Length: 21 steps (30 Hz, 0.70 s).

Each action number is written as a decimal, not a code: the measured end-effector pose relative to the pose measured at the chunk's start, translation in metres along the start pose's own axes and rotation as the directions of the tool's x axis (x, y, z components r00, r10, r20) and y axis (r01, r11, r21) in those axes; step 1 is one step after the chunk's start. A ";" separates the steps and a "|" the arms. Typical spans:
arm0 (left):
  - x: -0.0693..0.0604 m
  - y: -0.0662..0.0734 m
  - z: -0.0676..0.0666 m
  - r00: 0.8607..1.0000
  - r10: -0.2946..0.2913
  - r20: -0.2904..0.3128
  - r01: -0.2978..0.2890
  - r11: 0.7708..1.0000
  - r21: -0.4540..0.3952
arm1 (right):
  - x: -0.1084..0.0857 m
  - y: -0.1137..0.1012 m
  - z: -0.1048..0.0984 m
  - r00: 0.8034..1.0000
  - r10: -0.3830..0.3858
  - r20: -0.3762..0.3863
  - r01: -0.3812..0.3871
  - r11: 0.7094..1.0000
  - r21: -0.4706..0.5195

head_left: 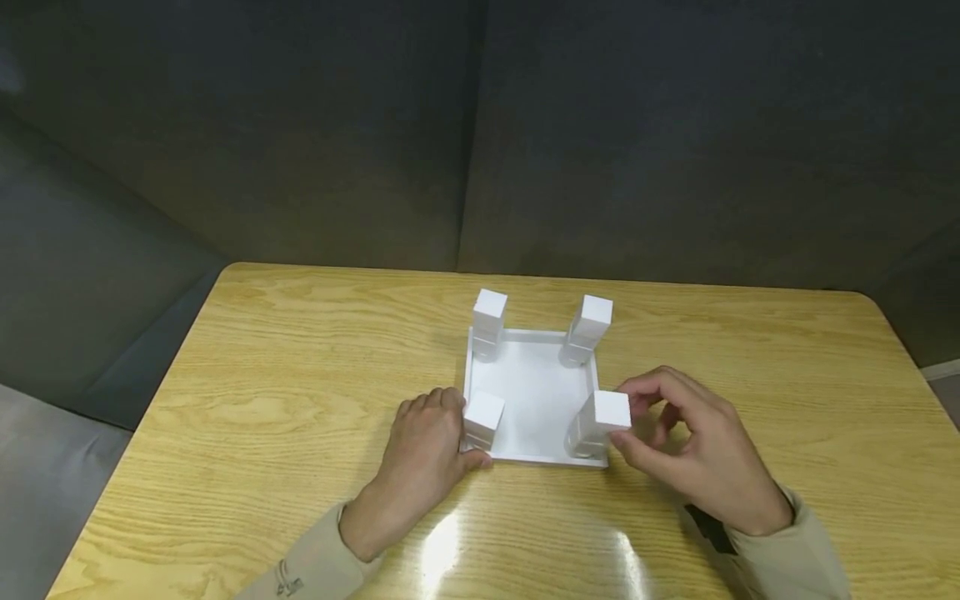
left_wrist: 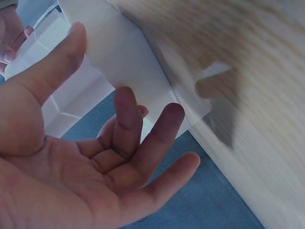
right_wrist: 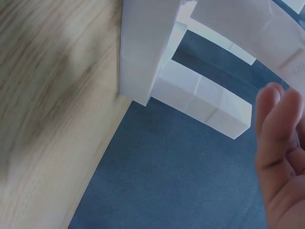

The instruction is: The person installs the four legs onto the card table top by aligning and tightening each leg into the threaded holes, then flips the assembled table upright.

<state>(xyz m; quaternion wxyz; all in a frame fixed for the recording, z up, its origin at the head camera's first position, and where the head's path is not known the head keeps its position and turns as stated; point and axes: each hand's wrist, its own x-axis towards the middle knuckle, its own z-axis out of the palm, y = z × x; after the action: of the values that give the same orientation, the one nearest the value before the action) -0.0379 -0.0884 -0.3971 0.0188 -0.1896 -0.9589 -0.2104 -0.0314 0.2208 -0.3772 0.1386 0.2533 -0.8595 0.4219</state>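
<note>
A square white tray [head_left: 534, 387] lies on the table with a stack of white blocks standing at each corner. My left hand [head_left: 423, 446] holds the tray's front left corner, its thumb along the front wall and its fingers at the left side. Beside that thumb stands the front left stack [head_left: 483, 417], which looks shorter than the others. With thumb and index finger, my right hand [head_left: 701, 454] pinches the top white block [head_left: 612, 408] of the front right stack. The right wrist view shows the tray wall [right_wrist: 145, 52] and a neighbouring stack [right_wrist: 202, 98] side on.
Two further stacks rise at the tray's back corners, one on the left [head_left: 490, 317] and one on the right [head_left: 591, 321]. Wooden table surface [head_left: 300, 375] surrounds the tray. Dark grey panels [head_left: 637, 150] stand behind the table's far edge.
</note>
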 end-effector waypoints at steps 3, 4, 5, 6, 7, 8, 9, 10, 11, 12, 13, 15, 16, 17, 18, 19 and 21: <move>0.000 0.000 0.000 1.000 0.000 0.002 0.000 1.000 -0.004 | -0.001 0.001 0.002 1.000 0.029 -0.002 -0.029 0.999 0.016; 0.000 0.000 -0.001 1.000 0.000 0.003 0.000 1.000 -0.004 | -0.001 0.001 0.003 0.999 0.037 -0.001 -0.037 0.999 0.024; 0.000 0.000 -0.001 1.000 0.000 0.003 0.000 1.000 -0.004 | -0.001 0.001 0.003 0.999 0.041 0.002 -0.041 0.999 0.031; 0.000 0.000 -0.001 1.000 -0.001 0.005 0.001 1.000 -0.005 | -0.001 0.001 0.003 0.999 0.039 0.006 -0.039 0.999 0.038; 0.000 0.000 -0.001 1.000 -0.002 0.007 0.002 1.000 -0.005 | -0.001 0.001 0.003 0.999 0.033 0.010 -0.034 0.998 0.044; 0.000 0.000 0.000 1.000 -0.004 0.009 0.004 1.000 -0.007 | 0.000 0.001 0.004 1.000 0.025 0.018 -0.026 0.998 0.052; 0.000 0.000 0.000 1.000 -0.006 0.010 0.006 1.000 -0.008 | 0.000 0.001 0.004 1.000 0.018 0.025 -0.019 0.998 0.056; 0.000 0.000 0.000 1.000 -0.007 0.012 0.007 1.000 -0.008 | 0.001 0.002 0.005 1.000 0.005 0.031 -0.007 0.998 0.056; 0.000 0.000 0.000 1.000 -0.008 0.013 0.008 1.000 -0.008 | 0.001 0.002 0.005 0.999 -0.011 0.034 0.009 0.998 0.055; 0.000 0.000 -0.001 1.000 -0.011 0.014 0.011 1.000 -0.008 | 0.001 0.002 0.006 0.999 -0.022 0.038 0.019 0.998 0.055; 0.000 0.000 -0.001 1.000 -0.014 0.015 0.014 1.000 -0.007 | 0.001 0.003 0.006 0.999 -0.032 0.040 0.029 0.998 0.055; 0.000 0.000 -0.001 1.000 -0.017 0.014 0.017 1.000 -0.005 | 0.001 0.003 0.007 0.999 -0.039 0.034 0.037 0.998 0.051; 0.000 0.000 -0.001 1.000 -0.019 0.014 0.020 1.000 -0.006 | 0.001 0.004 0.007 0.999 -0.038 0.029 0.037 0.998 0.053; 0.001 0.000 -0.001 1.000 -0.020 0.013 0.020 1.000 -0.008 | 0.000 0.004 0.007 0.999 -0.033 0.024 0.032 0.998 0.054; 0.001 0.000 -0.001 1.000 -0.021 0.013 0.021 1.000 -0.008 | 0.000 0.004 0.007 1.000 -0.022 0.020 0.021 0.998 0.056; 0.000 0.001 -0.001 1.000 -0.022 0.015 0.022 1.000 -0.009 | 0.000 0.004 0.007 1.000 -0.015 0.016 0.014 0.998 0.055; 0.001 0.001 -0.001 1.000 -0.020 0.016 0.021 1.000 -0.007 | 0.000 0.004 0.007 1.000 0.004 0.012 -0.005 0.999 0.049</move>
<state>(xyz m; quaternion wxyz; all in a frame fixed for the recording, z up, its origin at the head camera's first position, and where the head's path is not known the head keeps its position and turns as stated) -0.0382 -0.0880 -0.3960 0.0085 -0.1815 -0.9601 -0.2125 -0.0333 0.2177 -0.3840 0.1265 0.2572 -0.8502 0.4415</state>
